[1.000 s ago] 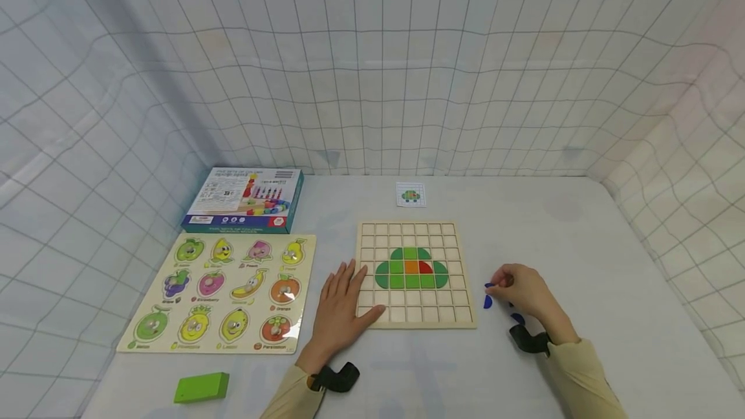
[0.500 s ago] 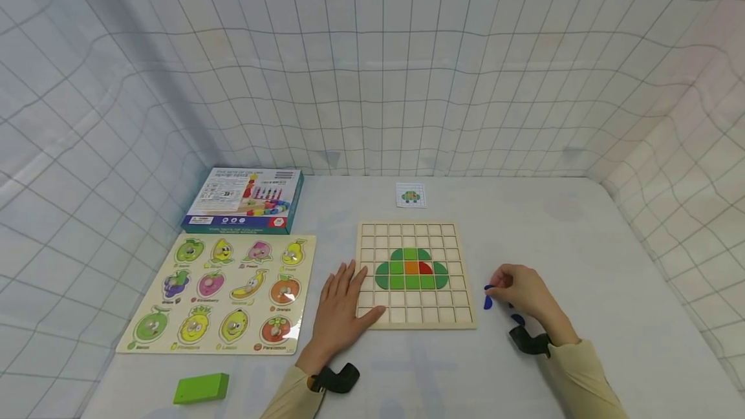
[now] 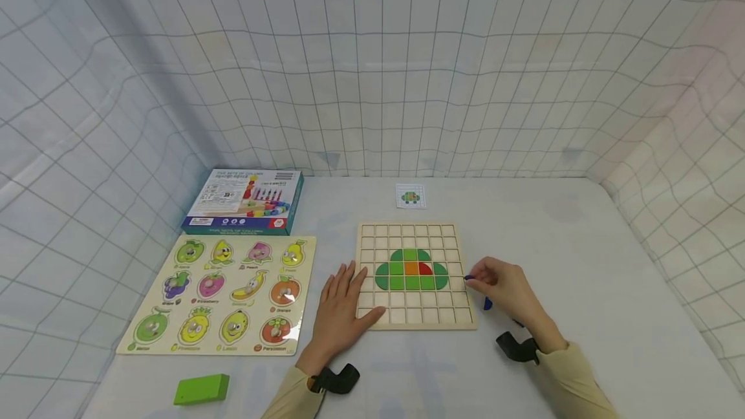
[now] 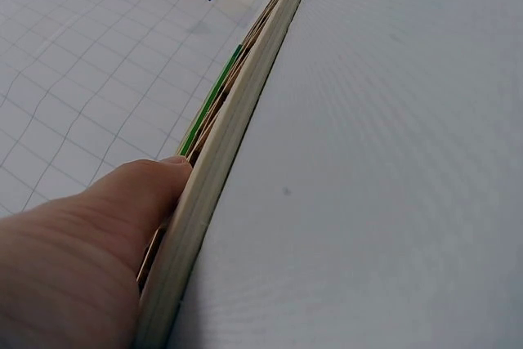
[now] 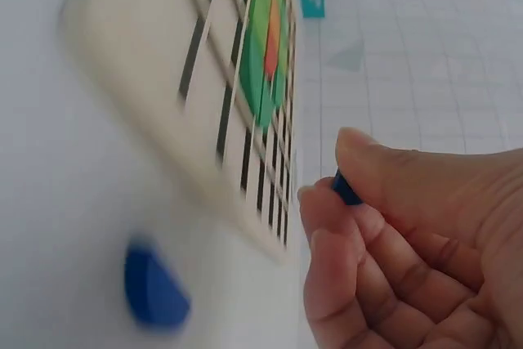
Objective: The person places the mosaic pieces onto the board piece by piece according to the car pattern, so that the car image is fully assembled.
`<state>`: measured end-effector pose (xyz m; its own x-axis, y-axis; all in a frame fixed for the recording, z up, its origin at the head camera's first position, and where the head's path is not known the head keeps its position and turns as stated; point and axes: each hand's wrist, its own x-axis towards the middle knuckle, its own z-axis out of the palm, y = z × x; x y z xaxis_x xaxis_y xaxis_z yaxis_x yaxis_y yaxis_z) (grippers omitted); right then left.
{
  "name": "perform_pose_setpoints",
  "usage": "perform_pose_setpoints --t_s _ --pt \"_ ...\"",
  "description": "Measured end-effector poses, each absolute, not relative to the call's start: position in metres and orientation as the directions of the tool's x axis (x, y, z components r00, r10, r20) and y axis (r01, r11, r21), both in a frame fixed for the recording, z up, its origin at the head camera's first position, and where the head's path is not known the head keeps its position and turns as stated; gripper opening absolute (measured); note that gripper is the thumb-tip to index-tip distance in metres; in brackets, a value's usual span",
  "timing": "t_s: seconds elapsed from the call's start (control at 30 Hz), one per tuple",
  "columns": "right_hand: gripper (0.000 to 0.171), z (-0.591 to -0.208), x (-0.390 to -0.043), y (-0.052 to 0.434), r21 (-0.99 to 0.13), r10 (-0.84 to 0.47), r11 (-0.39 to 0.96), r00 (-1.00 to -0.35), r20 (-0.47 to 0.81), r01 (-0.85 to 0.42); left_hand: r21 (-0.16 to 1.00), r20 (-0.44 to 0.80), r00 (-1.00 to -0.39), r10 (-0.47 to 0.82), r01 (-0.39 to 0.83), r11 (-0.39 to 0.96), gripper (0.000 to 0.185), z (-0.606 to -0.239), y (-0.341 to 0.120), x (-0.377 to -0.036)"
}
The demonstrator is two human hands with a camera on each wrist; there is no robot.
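A wooden grid board (image 3: 407, 323) lies in the middle of the table, with a green, orange and red shape (image 3: 411, 269) filling some of its cells. My left hand (image 3: 349, 296) rests flat on the board's lower left corner, thumb on its front edge. In the left wrist view that hand (image 4: 90, 259) presses the board's rim (image 4: 221, 169). My right hand (image 3: 474, 282) hovers at the board's right edge and pinches a small blue piece (image 3: 468, 277), seen between thumb and forefinger (image 5: 345, 188). Another blue piece (image 3: 487, 304) (image 5: 154, 288) lies on the table just right of the board.
A fruit peg puzzle (image 3: 224, 293) lies left of the board, and a toy box (image 3: 244, 201) sits behind it. A green block (image 3: 200, 388) is near the front left edge. A small pattern card (image 3: 410, 195) lies behind the board. Gridded cloth walls surround the table.
My right hand has lifted a blue piece from the table and moved left to the board's right edge. The left hand has stayed in place.
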<state>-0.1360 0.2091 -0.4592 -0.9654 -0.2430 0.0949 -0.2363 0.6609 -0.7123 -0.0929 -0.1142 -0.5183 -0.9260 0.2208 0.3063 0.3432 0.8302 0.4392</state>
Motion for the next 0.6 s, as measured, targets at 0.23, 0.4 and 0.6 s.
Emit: perform_pose_setpoints --t_s 0.23,0.4,0.6 --pt "0.013 -0.465 -0.135 0.176 -0.786 -0.405 0.533 -0.91 0.088 -0.314 0.435 0.296 -0.93 0.218 0.335 0.836 0.079 -0.518 -0.113 -0.093" --pt "0.013 -0.466 -0.133 0.155 -0.8 -0.472 0.506 -0.88 0.056 -0.322 0.435 0.285 -0.934 0.216 0.327 0.839 0.079 -0.517 -0.112 -0.093" --pt "0.009 -0.466 -0.134 0.134 -0.79 -0.497 0.51 -0.866 0.051 -0.34 0.422 0.286 -0.933 0.218 0.327 0.846 0.079 -0.517 -0.114 -0.093"
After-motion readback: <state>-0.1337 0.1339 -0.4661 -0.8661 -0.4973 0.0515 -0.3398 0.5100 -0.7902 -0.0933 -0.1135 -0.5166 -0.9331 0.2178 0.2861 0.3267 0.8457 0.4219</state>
